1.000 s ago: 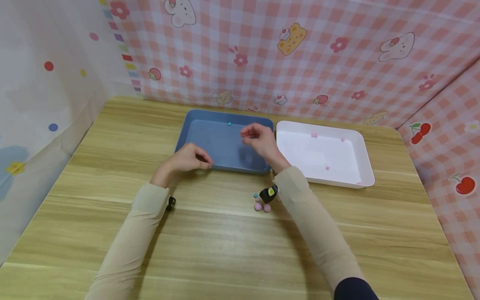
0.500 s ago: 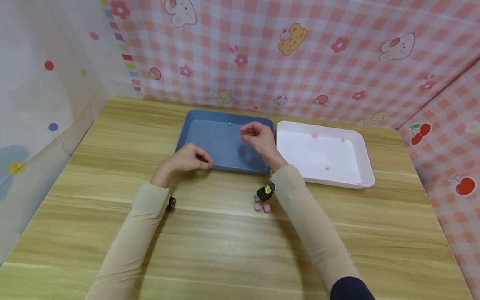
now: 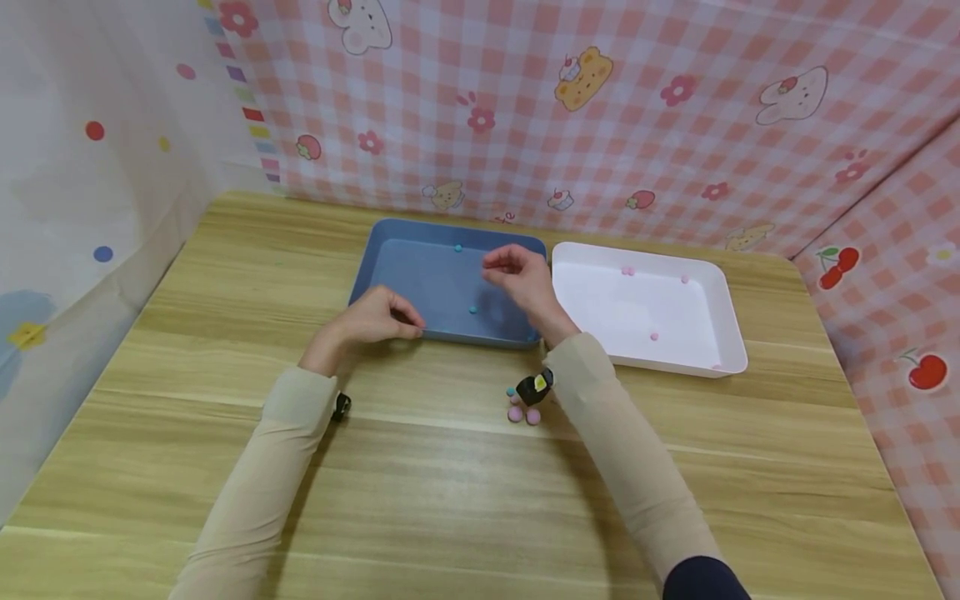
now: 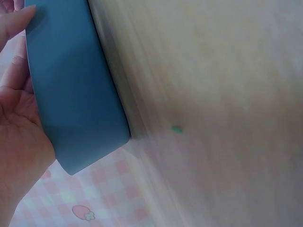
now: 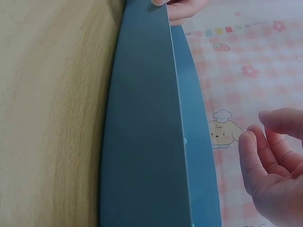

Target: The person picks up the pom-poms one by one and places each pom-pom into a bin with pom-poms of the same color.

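Blue and shallow, the rectangular plastic tray [image 3: 420, 279] lay directly under both hands. The left hand [image 3: 372, 318] pinched its near rim, thumb and fingertips curled onto the smooth wall. The right hand [image 3: 521, 279] hovered above the tray's right end, fingers loosely bent, holding nothing that I could make out. Just below and left of it a small teal bead [image 3: 473, 309] sat on the tray floor; another teal bead [image 3: 457, 248] lay by the far wall.

Round beads roll on slick plastic, so I judged a low drop and a steadying grip best. Right of that hand stood a white rectangular plastic tray [image 3: 731, 333] with small pink beads [image 3: 655, 337]. Nearer the wrist, a few pink and teal balls [image 3: 523, 413] rested on the wood-grain tabletop [image 3: 450, 483].
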### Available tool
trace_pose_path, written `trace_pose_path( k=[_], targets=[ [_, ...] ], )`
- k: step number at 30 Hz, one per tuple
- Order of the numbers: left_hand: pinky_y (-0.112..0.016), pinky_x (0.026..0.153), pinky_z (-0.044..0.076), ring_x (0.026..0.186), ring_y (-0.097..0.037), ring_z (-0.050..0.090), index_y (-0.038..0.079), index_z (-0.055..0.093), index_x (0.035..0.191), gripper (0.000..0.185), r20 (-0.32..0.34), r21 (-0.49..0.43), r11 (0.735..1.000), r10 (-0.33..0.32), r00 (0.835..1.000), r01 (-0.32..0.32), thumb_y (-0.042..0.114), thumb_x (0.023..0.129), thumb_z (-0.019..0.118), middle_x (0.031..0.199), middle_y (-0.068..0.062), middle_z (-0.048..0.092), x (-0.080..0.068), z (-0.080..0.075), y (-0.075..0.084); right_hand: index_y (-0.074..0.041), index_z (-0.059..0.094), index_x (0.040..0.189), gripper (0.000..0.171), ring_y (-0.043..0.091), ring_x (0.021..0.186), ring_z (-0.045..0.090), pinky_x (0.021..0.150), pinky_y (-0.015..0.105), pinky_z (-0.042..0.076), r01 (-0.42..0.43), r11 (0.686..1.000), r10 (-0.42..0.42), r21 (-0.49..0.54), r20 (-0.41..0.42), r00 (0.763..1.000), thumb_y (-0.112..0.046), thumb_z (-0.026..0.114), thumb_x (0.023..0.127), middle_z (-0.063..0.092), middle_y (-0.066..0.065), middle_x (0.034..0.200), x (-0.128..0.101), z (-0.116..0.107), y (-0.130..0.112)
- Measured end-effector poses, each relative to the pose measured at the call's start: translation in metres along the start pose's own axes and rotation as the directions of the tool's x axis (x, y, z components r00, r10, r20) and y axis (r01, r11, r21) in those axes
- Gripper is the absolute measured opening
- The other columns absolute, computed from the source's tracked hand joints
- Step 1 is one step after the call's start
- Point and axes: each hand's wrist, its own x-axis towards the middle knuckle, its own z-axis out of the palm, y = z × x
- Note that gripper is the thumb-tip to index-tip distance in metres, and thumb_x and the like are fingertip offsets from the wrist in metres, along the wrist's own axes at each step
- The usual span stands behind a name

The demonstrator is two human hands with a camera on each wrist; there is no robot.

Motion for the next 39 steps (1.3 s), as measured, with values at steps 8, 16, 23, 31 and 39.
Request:
trace_pose_path(
  k=[8, 16, 23, 31, 39],
  targets=[
    [-0.024, 0.07, 0.047, 0.075, -0.011, 0.061, -0.001, 0.074, 0.086, 0.008, -0.001, 0.0, 1.0, -0.004, 1.0, 0.004, 0.003, 0.079, 0.071, 0.083, -0.008, 0.071, 0.0, -0.001, 0.0, 0.005, 0.064, 0.1, 0.017, 0.013, 0.082, 0.058, 0.076, 0.024, 0.049, 0.017, 1.0, -0.018, 0.01, 0.01, 1.0, 0.002, 0.067, 0.084, 0.064, 0.012, 0.095, -0.009, -0.009, -0.001],
    [-0.024, 0.07, 0.047, 0.075, -0.01, 0.061, -0.001, 0.074, 0.086, 0.008, 0.001, 0.002, 1.0, 0.001, 1.0, -0.001, 0.003, 0.08, 0.071, 0.083, -0.008, 0.071, 0.001, -0.001, -0.001, 0.004, 0.064, 0.099, 0.016, 0.012, 0.08, 0.058, 0.075, 0.022, 0.048, 0.029, 1.0, -0.029, -0.003, 0.018, 0.999, 0.0, 0.067, 0.084, 0.064, 0.012, 0.095, -0.021, -0.02, -0.001],
    [-0.024, 0.07, 0.047, 0.075, -0.01, 0.061, -0.001, 0.074, 0.086, 0.008, 0.003, 0.007, 1.0, 0.002, 1.0, -0.002, 0.004, 0.08, 0.071, 0.083, -0.008, 0.071, 0.001, -0.001, -0.001, 0.004, 0.064, 0.099, 0.016, 0.012, 0.082, 0.057, 0.07, 0.021, 0.044, 0.03, 0.999, -0.029, -0.024, 0.049, 0.998, 0.0, 0.067, 0.084, 0.063, 0.014, 0.096, -0.032, -0.026, 0.002],
    [-0.025, 0.071, 0.047, 0.075, -0.011, 0.061, -0.001, 0.074, 0.086, 0.008, 0.005, 0.008, 1.0, -0.002, 1.0, 0.002, 0.004, 0.08, 0.071, 0.083, -0.008, 0.071, 0.001, -0.001, -0.001, 0.003, 0.064, 0.097, 0.014, 0.019, 0.086, 0.06, 0.071, 0.022, 0.047, 0.065, 0.995, -0.056, -0.072, 0.111, 0.992, 0.001, 0.067, 0.084, 0.064, 0.019, 0.099, -0.053, -0.029, 0.006],
    [-0.025, 0.071, 0.047, 0.076, -0.011, 0.061, -0.001, 0.074, 0.087, 0.009, 0.012, 0.005, 1.0, -0.002, 1.0, 0.002, 0.005, 0.081, 0.071, 0.085, -0.008, 0.071, 0.001, 0.0, -0.002, 0.005, 0.064, 0.096, 0.015, 0.025, 0.086, 0.061, 0.072, 0.021, 0.048, 0.08, 0.993, -0.066, -0.087, 0.161, 0.985, 0.004, 0.067, 0.082, 0.065, 0.022, 0.096, -0.075, -0.032, 0.011]
  ],
)
